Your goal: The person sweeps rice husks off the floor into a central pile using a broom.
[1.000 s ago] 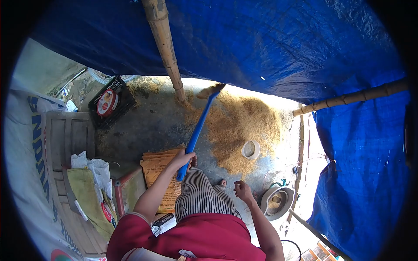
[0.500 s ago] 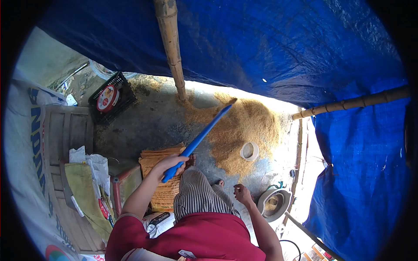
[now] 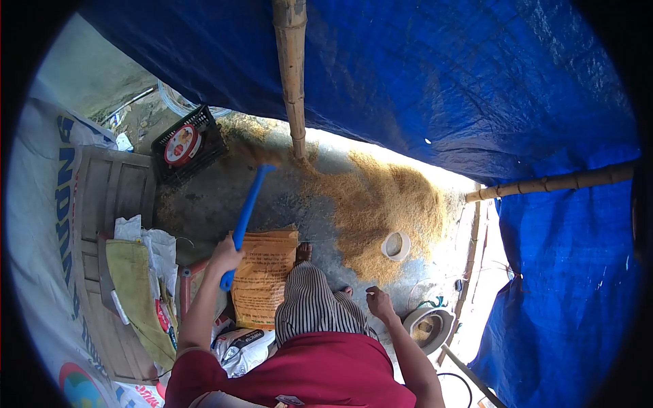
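Note:
My left hand (image 3: 226,258) is closed round the blue handle of a broom (image 3: 249,207). The broom slants up and away from me, its brown far end smeared by motion near the foot of a bamboo pole. Beyond my feet a broad heap of golden grain (image 3: 371,204) spreads over the concrete floor, and a white bowl (image 3: 395,246) sits in it. My right hand (image 3: 380,302) hangs at my side with its fingers curled in, and I see nothing in them. Closest to it is a pale round tub (image 3: 445,326) with some grain inside.
A bamboo pole (image 3: 292,81) stands in front of a blue tarp (image 3: 394,75). To the left are a black crate (image 3: 163,170) holding a red-and-white round item (image 3: 182,145), and a wooden panel (image 3: 119,187). An orange printed sack (image 3: 265,272) lies by my feet.
My left hand has swung the broom leftward, from over the grain heap to the bare floor near the crate. The view has shifted slightly; my right hand has barely moved.

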`<act>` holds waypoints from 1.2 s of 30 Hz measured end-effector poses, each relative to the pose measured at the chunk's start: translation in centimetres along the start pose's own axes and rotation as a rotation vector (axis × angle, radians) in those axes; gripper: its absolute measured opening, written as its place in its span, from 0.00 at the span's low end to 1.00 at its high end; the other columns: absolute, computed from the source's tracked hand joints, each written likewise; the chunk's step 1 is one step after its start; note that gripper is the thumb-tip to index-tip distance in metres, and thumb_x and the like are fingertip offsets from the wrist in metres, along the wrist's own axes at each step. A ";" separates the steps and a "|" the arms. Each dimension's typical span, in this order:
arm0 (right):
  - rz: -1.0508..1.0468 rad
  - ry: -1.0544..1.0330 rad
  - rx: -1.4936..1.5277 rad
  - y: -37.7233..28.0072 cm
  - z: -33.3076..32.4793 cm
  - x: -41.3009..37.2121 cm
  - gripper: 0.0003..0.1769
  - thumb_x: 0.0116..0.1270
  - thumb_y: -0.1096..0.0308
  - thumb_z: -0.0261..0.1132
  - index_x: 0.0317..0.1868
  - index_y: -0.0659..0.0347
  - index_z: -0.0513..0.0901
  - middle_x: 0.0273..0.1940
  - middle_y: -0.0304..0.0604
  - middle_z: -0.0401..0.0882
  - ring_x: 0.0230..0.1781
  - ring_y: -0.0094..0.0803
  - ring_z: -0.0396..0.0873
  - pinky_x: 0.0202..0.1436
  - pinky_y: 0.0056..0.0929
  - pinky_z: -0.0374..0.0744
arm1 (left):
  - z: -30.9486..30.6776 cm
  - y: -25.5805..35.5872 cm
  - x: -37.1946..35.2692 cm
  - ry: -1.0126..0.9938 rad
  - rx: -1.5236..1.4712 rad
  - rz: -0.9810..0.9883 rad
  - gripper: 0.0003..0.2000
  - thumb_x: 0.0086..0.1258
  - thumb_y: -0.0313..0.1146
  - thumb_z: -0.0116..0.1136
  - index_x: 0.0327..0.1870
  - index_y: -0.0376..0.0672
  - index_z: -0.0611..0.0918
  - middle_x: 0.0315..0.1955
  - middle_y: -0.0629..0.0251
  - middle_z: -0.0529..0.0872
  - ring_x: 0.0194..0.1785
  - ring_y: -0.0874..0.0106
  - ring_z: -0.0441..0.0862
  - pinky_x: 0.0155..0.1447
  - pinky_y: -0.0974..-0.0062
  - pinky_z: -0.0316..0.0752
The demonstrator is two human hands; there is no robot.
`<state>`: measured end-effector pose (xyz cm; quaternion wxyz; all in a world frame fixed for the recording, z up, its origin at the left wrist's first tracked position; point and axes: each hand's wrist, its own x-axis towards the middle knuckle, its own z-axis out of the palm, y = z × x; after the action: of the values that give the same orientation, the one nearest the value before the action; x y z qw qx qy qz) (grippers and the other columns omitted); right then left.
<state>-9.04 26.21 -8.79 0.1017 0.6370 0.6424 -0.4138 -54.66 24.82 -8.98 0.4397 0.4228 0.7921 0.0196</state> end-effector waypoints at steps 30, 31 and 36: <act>0.046 -0.062 -0.009 0.7 -0.3 -0.5 0.14 0.57 0.65 0.51 0.41 0.61 0.75 0.33 0.61 0.76 0.38 0.53 0.74 0.42 0.43 0.72 | -2.2 -1.5 12.1 0.097 0.572 0.122 0.09 0.55 0.28 0.51 0.37 0.38 0.74 0.32 0.52 0.80 0.32 0.63 0.80 0.34 0.66 0.75; 0.037 -0.067 -0.007 0.7 -0.2 -0.3 0.14 0.57 0.65 0.51 0.41 0.61 0.75 0.33 0.61 0.76 0.38 0.53 0.74 0.42 0.43 0.72 | -3.2 -0.8 9.9 0.100 0.574 0.112 0.09 0.55 0.28 0.51 0.37 0.38 0.74 0.32 0.52 0.80 0.32 0.63 0.80 0.34 0.66 0.75; 0.026 -0.040 -0.014 -0.1 -0.9 0.4 0.14 0.56 0.66 0.51 0.41 0.62 0.74 0.32 0.61 0.76 0.38 0.54 0.74 0.42 0.44 0.72 | -3.9 -2.4 1.8 -0.018 -0.049 0.137 0.13 0.50 0.27 0.54 0.38 0.38 0.71 0.23 0.55 0.79 0.18 0.64 0.78 0.19 0.69 0.72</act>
<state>-8.85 27.06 -8.46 0.1243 0.6360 0.6348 -0.4208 -59.45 25.83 -8.83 0.4546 0.4653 0.7567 0.0653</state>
